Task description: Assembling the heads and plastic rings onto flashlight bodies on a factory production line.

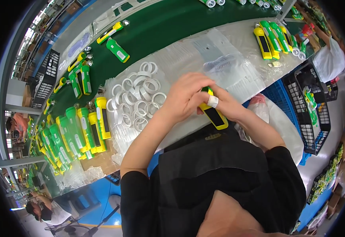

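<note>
In front of my chest, both my hands close around a yellow and green flashlight (215,118). Its yellow end with a dark panel points toward me, and its head end is covered by my fingers. My left hand (185,94) curls over the head end from the left. From the right, my right hand (224,103) wraps the body, with a white band (212,101) around one of its digits. A heap of white rings (140,100) lies on the table just left of my left hand.
Many green and yellow flashlights (67,136) crowd the left side. Several more flashlights (273,37) stand at the far right, and others lie on the green conveyor belt (156,29). Plastic sheeting (235,75) covers the table. Black crates (309,106) and a white bag (329,59) sit right.
</note>
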`<state>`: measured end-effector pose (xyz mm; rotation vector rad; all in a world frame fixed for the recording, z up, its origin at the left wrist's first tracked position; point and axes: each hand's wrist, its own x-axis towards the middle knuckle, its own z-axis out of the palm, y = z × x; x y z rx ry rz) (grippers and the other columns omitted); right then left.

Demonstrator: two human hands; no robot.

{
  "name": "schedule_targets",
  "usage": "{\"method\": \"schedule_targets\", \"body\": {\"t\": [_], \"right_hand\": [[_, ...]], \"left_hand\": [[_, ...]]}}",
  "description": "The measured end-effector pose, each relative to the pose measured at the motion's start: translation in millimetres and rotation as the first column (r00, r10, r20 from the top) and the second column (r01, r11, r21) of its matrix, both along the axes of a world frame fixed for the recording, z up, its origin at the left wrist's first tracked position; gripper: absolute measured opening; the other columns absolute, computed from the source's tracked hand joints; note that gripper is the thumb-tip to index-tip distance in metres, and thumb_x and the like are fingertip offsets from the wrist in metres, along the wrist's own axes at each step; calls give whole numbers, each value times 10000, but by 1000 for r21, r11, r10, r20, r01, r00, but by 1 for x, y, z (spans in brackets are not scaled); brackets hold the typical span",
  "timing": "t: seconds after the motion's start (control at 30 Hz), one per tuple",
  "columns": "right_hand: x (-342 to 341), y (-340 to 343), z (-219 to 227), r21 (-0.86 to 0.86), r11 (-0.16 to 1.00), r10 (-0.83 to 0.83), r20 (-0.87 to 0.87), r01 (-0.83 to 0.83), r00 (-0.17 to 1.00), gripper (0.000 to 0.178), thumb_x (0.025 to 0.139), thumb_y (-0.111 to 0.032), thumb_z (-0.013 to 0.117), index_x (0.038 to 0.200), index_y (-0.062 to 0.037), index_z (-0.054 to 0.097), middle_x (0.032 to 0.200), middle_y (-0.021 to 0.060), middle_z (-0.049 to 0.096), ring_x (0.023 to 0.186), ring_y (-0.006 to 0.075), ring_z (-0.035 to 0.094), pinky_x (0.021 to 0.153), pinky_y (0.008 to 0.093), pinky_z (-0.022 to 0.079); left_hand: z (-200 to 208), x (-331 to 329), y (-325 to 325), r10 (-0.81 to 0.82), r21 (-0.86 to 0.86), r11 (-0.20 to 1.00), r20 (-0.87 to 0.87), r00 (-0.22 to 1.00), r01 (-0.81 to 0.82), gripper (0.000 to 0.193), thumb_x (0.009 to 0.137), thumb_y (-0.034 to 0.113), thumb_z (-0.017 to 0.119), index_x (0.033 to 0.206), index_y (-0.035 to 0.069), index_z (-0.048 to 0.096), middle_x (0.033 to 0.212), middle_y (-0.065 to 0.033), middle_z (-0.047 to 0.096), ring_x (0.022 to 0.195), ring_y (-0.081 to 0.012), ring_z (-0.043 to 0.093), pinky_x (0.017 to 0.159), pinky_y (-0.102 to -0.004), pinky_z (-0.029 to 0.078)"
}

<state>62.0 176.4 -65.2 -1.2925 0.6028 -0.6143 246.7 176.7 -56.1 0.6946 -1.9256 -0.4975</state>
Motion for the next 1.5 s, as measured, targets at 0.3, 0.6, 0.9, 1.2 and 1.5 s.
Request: {"method": "schedule_targets", "body": {"t": [0.3, 0.6, 0.9, 1.2, 1.5], "right_hand": [[0, 4, -18, 106, 978, -189, 112, 177, 976, 502, 986, -349, 557, 1362, -55, 401, 1029, 88, 600, 872, 175, 637, 793, 339, 524], [-37, -18, -17, 158, 916, -399, 259, 369, 879, 478, 966, -386, 552, 1299, -55, 466, 882, 125, 585, 707, 182, 574, 657, 297, 469], [-35, -17, -10, 161, 909, -413, 207, 385, 887, 493, 948, -401, 575, 1257, -27, 487, 864, 121, 584, 684, 181, 575, 630, 284, 464], [-1, -13, 2, 52, 986, -164, 210, 156, 964, 473, 947, -407, 583, 1199, -13, 506, 886, 84, 595, 706, 168, 598, 637, 283, 475], [31, -12, -1, -19, 1000, 15, 209, -12, 978, 355, 972, -348, 569, 1152, -45, 528, 874, 81, 601, 702, 150, 606, 642, 278, 492]], "left_hand": [[-11, -13, -13, 60, -263, 965, 267, 962, 13, 470, 970, 446, 466, 1143, 42, 632, 1110, -117, 658, 1059, -323, 609, 899, -419, 444], [-74, -38, -79, 450, -23, 882, 337, 827, -470, 461, 863, 271, 687, 1228, 8, 588, 1230, -176, 586, 1156, -366, 525, 982, -422, 424], [-73, -20, -83, 368, 3, 927, 183, 912, -375, 449, 813, 181, 735, 1211, 18, 605, 1084, -127, 605, 1014, -304, 539, 855, -380, 459], [-9, -7, -2, 185, -77, 981, 87, 979, -178, 385, 913, 142, 550, 1286, 53, 592, 1113, -151, 567, 1024, -317, 509, 922, -406, 390], [-15, 14, 1, 76, -151, 985, -29, 997, -79, 289, 912, 103, 452, 1113, -14, 624, 1185, -155, 577, 1087, -334, 535, 960, -440, 364]]}}
